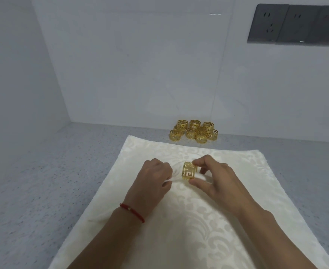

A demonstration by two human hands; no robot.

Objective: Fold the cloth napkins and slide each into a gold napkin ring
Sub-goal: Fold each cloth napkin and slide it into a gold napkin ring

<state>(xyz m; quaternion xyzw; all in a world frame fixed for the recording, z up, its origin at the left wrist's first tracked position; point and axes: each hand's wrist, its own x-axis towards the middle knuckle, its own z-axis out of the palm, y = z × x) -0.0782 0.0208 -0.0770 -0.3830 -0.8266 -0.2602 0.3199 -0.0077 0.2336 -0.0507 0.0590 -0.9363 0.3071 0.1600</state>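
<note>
Right hand [216, 179] pinched gold napkin ring [189, 171] | left hand [153, 179] gripped bunched napkin [179, 220] cloth beside ring, fingertips hidden | napkin on tabletop [43, 171], near edge cut off | spare rings [193, 131] clustered behind, count unclear.

No legible text, label, brand or number anywhere before me. Gold rings [193, 131] by wall carry only cut-out key-fret pattern, not lettering. Grey wall sockets [287, 24] show slot holes only; markings there too blurred to read.
</note>
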